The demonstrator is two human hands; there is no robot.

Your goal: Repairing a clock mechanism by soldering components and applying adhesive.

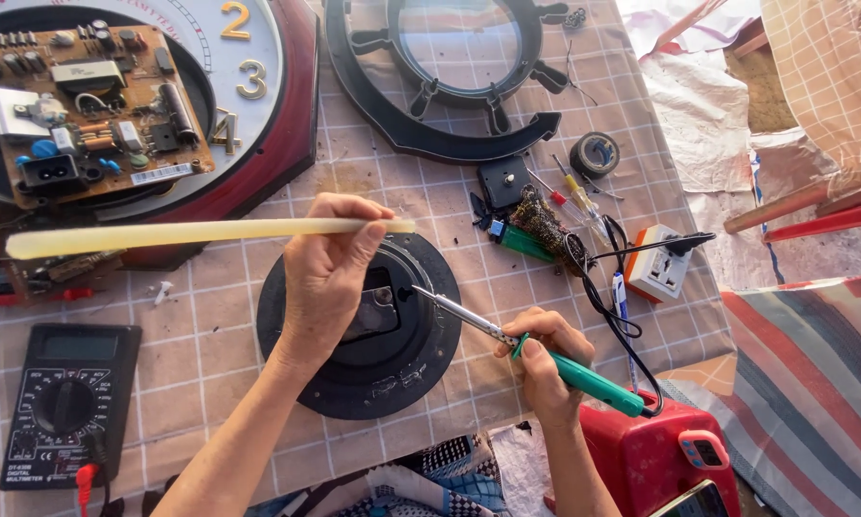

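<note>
Black round disc [392,369] w/ small box at centre lies flat on checked tabletop [210,316], front-centre. L hand [327,273] over disc, fingers closed on long pale yellow stick [191,235] held approx horizontal. R hand [543,359] grips green-handled soldering iron [536,356]; tip at the centre box. Multimeter [67,402] to left, circuit board [90,101] on wall clock [258,115] behind, white socket block [662,263] to right.
</note>
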